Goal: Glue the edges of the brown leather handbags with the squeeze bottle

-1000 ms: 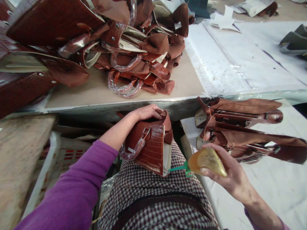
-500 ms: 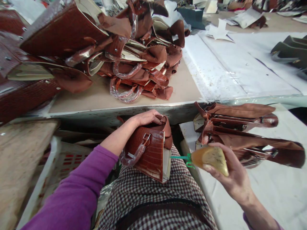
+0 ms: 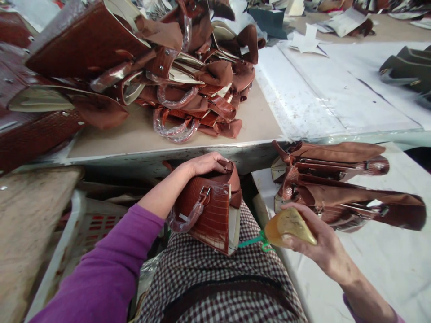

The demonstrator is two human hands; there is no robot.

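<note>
A brown crocodile-pattern handbag (image 3: 210,211) stands on my lap, its handle wrapped in clear plastic. My left hand (image 3: 205,162) grips the bag's top edge, fingers curled over it. My right hand (image 3: 313,244) is closed round a yellowish squeeze bottle (image 3: 289,226) with a green nozzle. The nozzle tip touches the lower edge of the bag's pale side panel.
A heap of brown bag parts (image 3: 175,76) covers the table (image 3: 256,121) ahead. Two or three brown bags (image 3: 336,184) lie on the white-covered surface (image 3: 380,264) to my right. Dark green bags (image 3: 404,72) sit at far right. A white crate (image 3: 94,215) stands low left.
The bottle's nozzle dipped from level beside the side panel down to the panel's lower edge. My left hand kept its hold on the bag's top.
</note>
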